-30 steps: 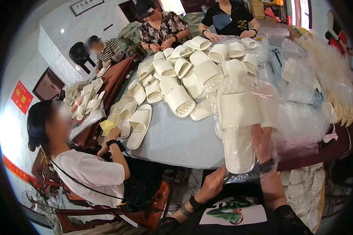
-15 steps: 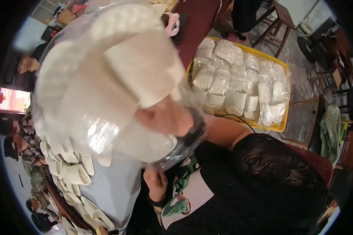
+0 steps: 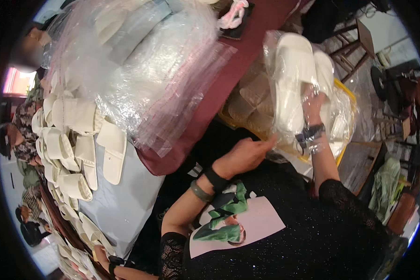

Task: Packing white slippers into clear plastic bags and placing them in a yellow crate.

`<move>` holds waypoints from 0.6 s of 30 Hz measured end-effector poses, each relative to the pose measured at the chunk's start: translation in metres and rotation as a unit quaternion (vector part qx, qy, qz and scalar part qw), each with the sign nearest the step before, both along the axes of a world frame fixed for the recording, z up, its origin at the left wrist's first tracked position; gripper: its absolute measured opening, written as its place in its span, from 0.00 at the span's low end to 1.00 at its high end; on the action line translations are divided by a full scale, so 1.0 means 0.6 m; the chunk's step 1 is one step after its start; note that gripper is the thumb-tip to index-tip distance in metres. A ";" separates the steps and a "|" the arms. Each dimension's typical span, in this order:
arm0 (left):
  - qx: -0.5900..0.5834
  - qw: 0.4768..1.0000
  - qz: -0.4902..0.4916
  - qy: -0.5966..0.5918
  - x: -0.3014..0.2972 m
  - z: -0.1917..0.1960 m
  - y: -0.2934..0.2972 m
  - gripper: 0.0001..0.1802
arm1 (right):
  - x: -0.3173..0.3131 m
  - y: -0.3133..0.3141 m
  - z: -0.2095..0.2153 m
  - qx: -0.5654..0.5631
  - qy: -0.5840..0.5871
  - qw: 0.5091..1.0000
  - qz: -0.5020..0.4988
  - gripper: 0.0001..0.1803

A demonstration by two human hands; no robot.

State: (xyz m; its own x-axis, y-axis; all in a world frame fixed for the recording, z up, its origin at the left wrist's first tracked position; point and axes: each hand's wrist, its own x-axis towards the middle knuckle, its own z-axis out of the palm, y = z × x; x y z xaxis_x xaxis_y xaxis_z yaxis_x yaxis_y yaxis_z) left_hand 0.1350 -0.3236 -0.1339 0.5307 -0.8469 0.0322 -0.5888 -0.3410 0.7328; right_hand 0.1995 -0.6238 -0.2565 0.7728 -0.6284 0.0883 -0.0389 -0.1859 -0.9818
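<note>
My right hand (image 3: 314,109) is closed on a pair of white slippers (image 3: 294,60), held up in front of the yellow crate. A clear plastic bag (image 3: 271,46) surrounds the slippers and reaches down over my wrist, so the hand is inside it. At the bag's lower left edge is my left hand (image 3: 247,156), its fingers drawn together in a pinch on the film; the fingertips show only in part. Beneath the bag stands the yellow crate (image 3: 349,91), holding several bagged slippers.
A heap of clear plastic bags (image 3: 158,79) covers the far end of the table. Loose white slippers (image 3: 112,151) lie along the grey tabletop (image 3: 121,205), beside a maroon cloth (image 3: 165,156). Another person's hand (image 3: 100,256) reaches in at lower left. A wooden stool (image 3: 359,42) stands beyond the crate.
My right hand has swung the bagged slippers from close before me over the table to the right, above the crate. My left hand has risen and moved right to the bag's edge.
</note>
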 end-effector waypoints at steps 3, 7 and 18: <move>0.057 0.997 -0.017 0.050 -0.001 -0.069 -0.003 0.36 | -0.007 0.011 0.014 -0.085 0.100 0.991 -0.039 0.22; -0.003 0.989 0.040 0.140 0.017 -0.080 -0.004 0.35 | 0.033 0.028 0.016 -0.174 0.114 0.977 -0.052 0.29; 0.038 0.971 0.192 0.135 0.080 -0.168 0.028 0.22 | 0.152 0.069 -0.227 -0.382 0.290 0.877 -0.024 0.29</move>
State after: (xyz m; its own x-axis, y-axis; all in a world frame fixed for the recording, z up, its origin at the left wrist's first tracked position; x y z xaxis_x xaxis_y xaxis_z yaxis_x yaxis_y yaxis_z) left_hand 0.1833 -0.3068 -0.2347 0.7880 -0.5797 -0.2071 -0.1971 -0.5564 0.8072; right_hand 0.2907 -0.5824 -0.3929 0.8016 -0.5896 0.0987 -0.5161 -0.7659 -0.3835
